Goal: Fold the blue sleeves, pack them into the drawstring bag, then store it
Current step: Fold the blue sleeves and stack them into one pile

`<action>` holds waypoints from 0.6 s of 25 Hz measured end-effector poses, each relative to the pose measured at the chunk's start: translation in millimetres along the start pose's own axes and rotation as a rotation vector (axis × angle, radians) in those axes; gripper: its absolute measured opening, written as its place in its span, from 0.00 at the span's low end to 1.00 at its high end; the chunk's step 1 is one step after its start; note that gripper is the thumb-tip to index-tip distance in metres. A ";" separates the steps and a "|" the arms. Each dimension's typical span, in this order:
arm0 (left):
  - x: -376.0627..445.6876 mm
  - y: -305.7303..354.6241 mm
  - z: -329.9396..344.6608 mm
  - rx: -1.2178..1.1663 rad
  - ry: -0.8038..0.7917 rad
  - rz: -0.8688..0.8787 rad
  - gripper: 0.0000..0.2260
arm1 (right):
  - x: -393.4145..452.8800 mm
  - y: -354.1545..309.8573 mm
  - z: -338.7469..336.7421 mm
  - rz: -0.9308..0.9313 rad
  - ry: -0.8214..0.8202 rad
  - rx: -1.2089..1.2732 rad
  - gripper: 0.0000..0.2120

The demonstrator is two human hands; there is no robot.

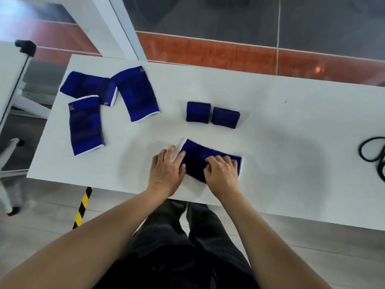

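A blue sleeve (198, 155) lies flat near the table's front edge, under both my hands. My left hand (166, 170) rests on its left end with straight fingers. My right hand (221, 171) sits on its right part, fingers curled onto the cloth. Two folded blue sleeves (198, 112) (226, 117) lie side by side just behind. Three unfolded blue sleeves lie at the far left: one (85, 85), one (136, 92), one (85, 125). I see no drawstring bag.
The white table (281, 132) runs to the right. A black cord (373, 151) loops at its right edge. A stand with a black top (26, 47) is off the left side. Yellow-black tape (83, 207) marks the floor.
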State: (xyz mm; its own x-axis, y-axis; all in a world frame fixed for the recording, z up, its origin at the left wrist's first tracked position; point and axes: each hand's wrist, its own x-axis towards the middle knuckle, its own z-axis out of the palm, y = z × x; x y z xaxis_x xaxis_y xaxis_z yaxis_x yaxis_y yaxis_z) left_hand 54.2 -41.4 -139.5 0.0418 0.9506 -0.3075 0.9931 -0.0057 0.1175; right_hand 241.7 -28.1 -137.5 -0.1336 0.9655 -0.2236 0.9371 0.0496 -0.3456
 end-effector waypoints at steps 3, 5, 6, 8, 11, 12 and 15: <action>7.5 -20.6 -9.1 0.018 -0.018 -0.128 0.23 | 1.4 -12.5 2.8 -0.194 -0.039 -0.064 0.15; 17.7 -30.6 -13.4 0.016 -0.045 -0.166 0.25 | 2.7 -15.6 3.8 -0.260 -0.193 -0.035 0.20; 23.1 -35.8 -15.2 0.008 -0.056 -0.172 0.25 | 3.0 -16.2 4.5 -0.276 -0.266 -0.022 0.23; 33.5 -45.2 -21.8 -0.025 -0.059 -0.161 0.25 | 3.6 -18.1 7.2 -0.282 -0.301 -0.036 0.26; 43.6 -62.7 -32.9 -0.091 -0.004 -0.159 0.24 | 7.8 -32.0 12.4 -0.242 -0.251 -0.081 0.26; 47.5 -70.3 -36.5 -0.107 0.018 -0.158 0.24 | 9.8 -38.6 14.2 -0.222 -0.232 -0.099 0.26; 63.8 -98.9 -40.7 -0.123 0.052 -0.132 0.26 | 18.6 -56.8 19.9 -0.184 -0.214 -0.150 0.27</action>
State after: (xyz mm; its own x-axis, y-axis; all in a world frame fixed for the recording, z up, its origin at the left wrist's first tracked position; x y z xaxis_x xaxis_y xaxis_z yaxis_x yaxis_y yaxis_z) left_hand -45.9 32.5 -132.2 -0.0969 0.9554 -0.2791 0.9684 0.1552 0.1953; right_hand 179.5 -18.1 -140.2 -0.3552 0.8620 -0.3617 0.9259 0.2711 -0.2632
